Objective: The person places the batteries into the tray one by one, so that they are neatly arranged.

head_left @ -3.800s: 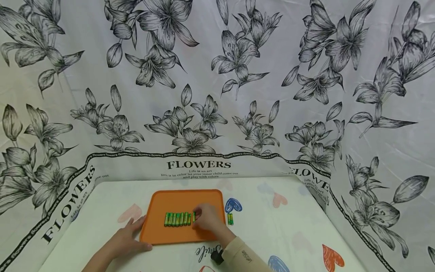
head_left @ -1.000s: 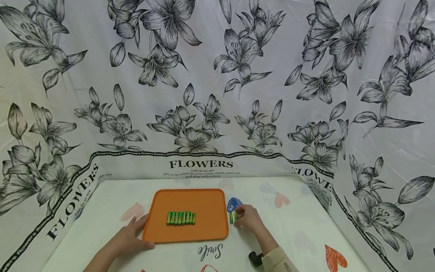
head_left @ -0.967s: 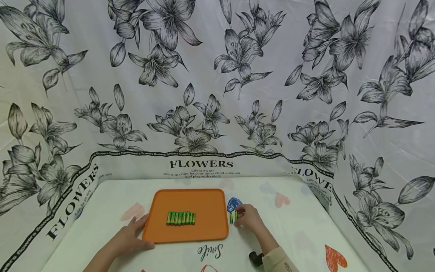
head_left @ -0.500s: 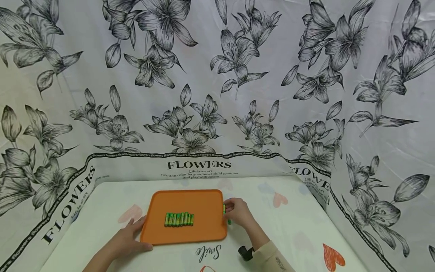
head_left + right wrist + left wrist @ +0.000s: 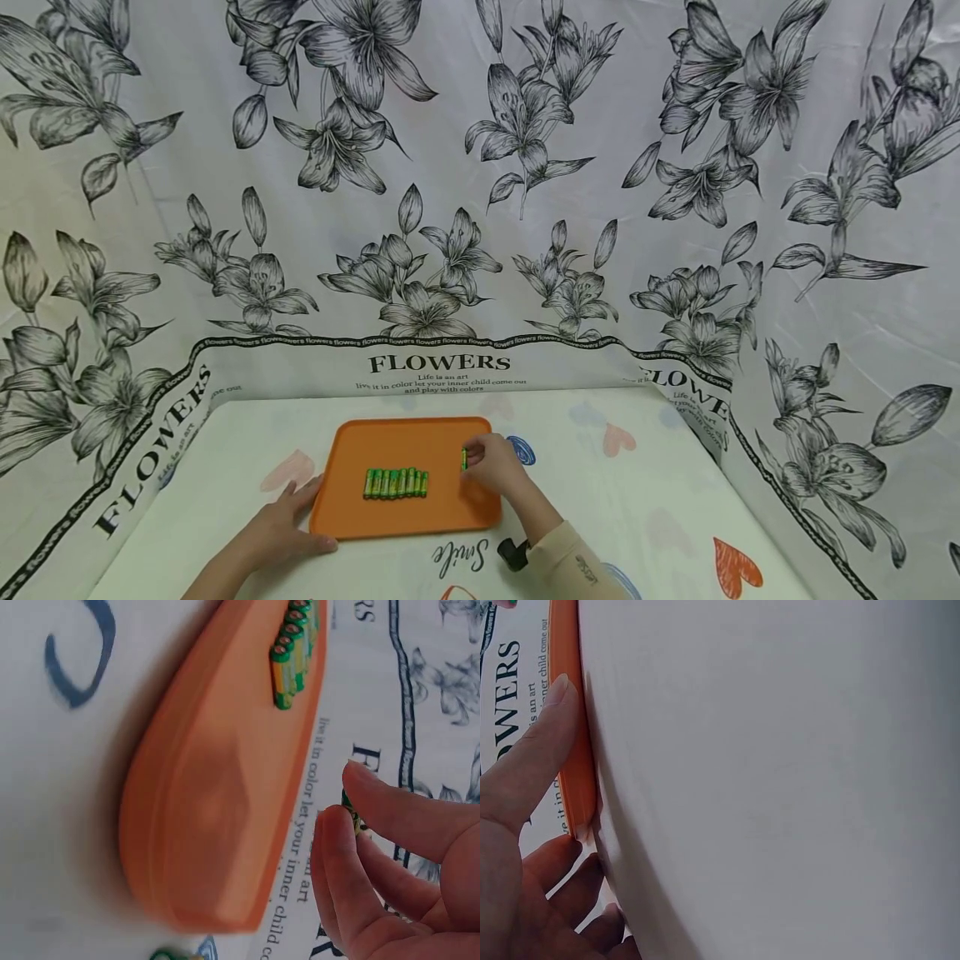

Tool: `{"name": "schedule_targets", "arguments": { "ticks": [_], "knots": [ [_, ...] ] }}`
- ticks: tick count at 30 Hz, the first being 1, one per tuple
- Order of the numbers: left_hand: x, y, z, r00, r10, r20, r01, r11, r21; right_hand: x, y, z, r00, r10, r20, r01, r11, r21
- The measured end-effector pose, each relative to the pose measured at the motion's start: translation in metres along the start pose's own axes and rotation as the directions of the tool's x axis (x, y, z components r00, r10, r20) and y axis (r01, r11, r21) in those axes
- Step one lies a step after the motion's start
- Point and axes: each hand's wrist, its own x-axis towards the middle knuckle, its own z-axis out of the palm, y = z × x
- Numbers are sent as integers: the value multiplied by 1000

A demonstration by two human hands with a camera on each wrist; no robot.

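Note:
My right hand pinches a small green battery between thumb and fingers. It is above the right part of the orange tray; the right wrist view shows the battery mostly covered by fingertips. In the tray's middle, several green-and-yellow batteries lie side by side in a row, the rightmost ones smaller. My left hand rests at the tray's near left corner. In the left wrist view its thumb touches the tray's outer wall, with loosely bent fingers around the corner.
Another green battery peeks in at the bottom of the right wrist view, outside the tray; the head view hides it behind my right hand. A white cloth with printed hearts covers the table. A floral curtain encloses the sides and back.
Earlier, my right hand added a battery to the row's right end. Since then it has picked another from the cloth right of the tray and carried it left over the tray. My left hand stays put.

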Motion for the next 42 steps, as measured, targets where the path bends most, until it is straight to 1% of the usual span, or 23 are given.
{"name": "schedule_targets", "arguments": {
  "ticks": [3,6,11,16,18,22,24,26,32,39,42],
  "knots": [
    [0,1,-1,1000,-14,3,14,1000,-13,2,-1,11,1000,-14,12,14,1000,-11],
    [0,1,-1,1000,-11,6,11,1000,-10,5,-1,22,999,-20,30,20,1000,-2],
    [0,3,-2,1000,-12,8,12,1000,-6,7,-2,37,998,-12,64,11,1000,19],
    [-1,3,0,1000,-12,7,12,1000,-2,8,-1,52,998,2,66,0,999,-33],
    [-2,2,1,1000,-21,11,21,1000,-5,7,-1,56,998,9,65,-4,998,-64],
    [-4,2,0,1000,-15,1,15,1000,-3,7,-4,63,998,24,65,-17,995,-94],
    [-5,2,0,1000,6,-14,-6,1000,4,7,-7,64,997,32,67,-25,995,-96],
    [-5,2,-1,1000,14,-21,-14,1000,1,7,-11,64,997,40,67,-34,995,-99],
    [-4,3,-2,1000,-4,-6,4,1000,-3,6,-15,60,996,42,80,-36,997,-68],
    [-4,4,-2,1000,5,-7,-5,1000,-3,4,-7,51,996,18,82,-24,997,72],
    [-3,4,-2,1000,6,-6,-6,1000,-8,0,-4,42,998,-3,69,0,999,36]
  ]
}}
